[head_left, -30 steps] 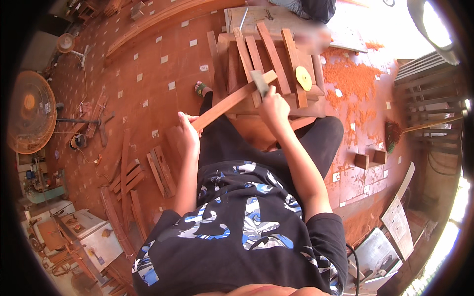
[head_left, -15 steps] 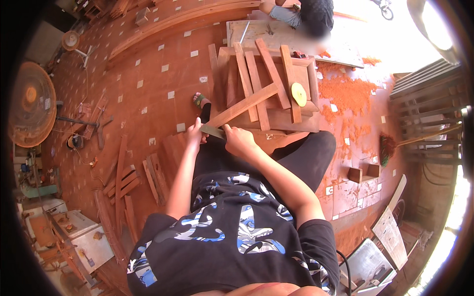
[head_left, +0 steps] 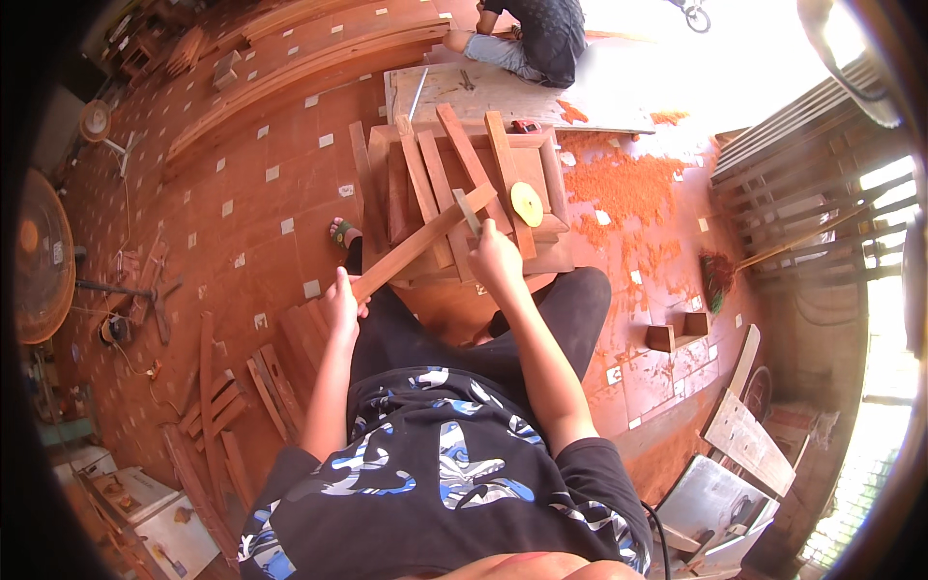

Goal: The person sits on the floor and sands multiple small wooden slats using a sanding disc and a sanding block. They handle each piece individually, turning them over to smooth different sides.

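Observation:
My left hand (head_left: 342, 304) is closed round the near end of a reddish wooden bar (head_left: 418, 248). The bar slants up to the right over other wooden strips (head_left: 430, 174), its far end resting among them. My right hand (head_left: 496, 259) grips a flat grey file-like tool (head_left: 467, 213), which lies across the bar close to its far end. Its exact kind is hard to make out. Beneath the strips stands a wooden frame-like piece (head_left: 553, 174) in front of my knees. A round yellow disc (head_left: 527, 204) lies on the rightmost strip.
Beyond the frame is a low board (head_left: 599, 97), where a person (head_left: 546, 43) sits. Orange shavings (head_left: 628, 188) cover the tiles at right, near a broom (head_left: 717, 280) and a small wooden bracket (head_left: 677, 334). Loose timber (head_left: 208, 416) and a fan (head_left: 43, 256) stand at left.
My right hand has carried the tool from the bar's near end toward its far end. My left hand still holds the near end. The whole view has shifted.

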Motion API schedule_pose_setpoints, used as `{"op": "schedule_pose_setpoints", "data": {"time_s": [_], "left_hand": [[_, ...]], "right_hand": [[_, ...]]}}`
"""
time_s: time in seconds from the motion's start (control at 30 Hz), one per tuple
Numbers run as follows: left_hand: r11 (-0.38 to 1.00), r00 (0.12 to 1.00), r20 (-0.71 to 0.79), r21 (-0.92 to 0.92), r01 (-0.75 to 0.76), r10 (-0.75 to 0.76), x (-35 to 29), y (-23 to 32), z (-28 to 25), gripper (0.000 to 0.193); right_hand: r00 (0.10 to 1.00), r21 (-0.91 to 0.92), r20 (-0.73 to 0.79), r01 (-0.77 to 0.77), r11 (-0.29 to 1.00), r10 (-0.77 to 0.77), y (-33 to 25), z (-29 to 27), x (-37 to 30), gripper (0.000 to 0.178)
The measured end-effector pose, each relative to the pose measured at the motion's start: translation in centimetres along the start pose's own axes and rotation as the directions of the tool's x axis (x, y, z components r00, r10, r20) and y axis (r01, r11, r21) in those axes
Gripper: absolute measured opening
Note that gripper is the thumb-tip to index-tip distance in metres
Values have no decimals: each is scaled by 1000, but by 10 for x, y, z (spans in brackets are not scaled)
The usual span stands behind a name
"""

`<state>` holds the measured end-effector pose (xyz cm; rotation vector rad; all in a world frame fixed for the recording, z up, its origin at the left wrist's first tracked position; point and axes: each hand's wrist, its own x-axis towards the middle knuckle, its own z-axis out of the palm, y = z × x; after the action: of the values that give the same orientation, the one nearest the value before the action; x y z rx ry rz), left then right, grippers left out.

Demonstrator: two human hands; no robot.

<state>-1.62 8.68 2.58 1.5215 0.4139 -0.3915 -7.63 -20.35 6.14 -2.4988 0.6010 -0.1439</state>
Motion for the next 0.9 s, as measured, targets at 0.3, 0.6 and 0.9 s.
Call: {"op": "schedule_pose_setpoints", "data": {"time_s": [0.3, 0.6, 0.9], "left_hand": [[996, 995, 40, -3, 90, -89, 19, 9, 33, 53], [997, 983, 167, 27, 74, -77, 13, -3, 35, 48], [766, 77, 834, -461, -448, 546, -182, 162, 62, 45]], "right_hand": [[959, 80, 219, 164, 983, -178, -62, 19, -32, 19], [999, -13, 3, -48, 999, 48, -23, 3, 0, 17], [998, -33, 38, -44, 998, 45, -10, 20, -1, 33]]}}
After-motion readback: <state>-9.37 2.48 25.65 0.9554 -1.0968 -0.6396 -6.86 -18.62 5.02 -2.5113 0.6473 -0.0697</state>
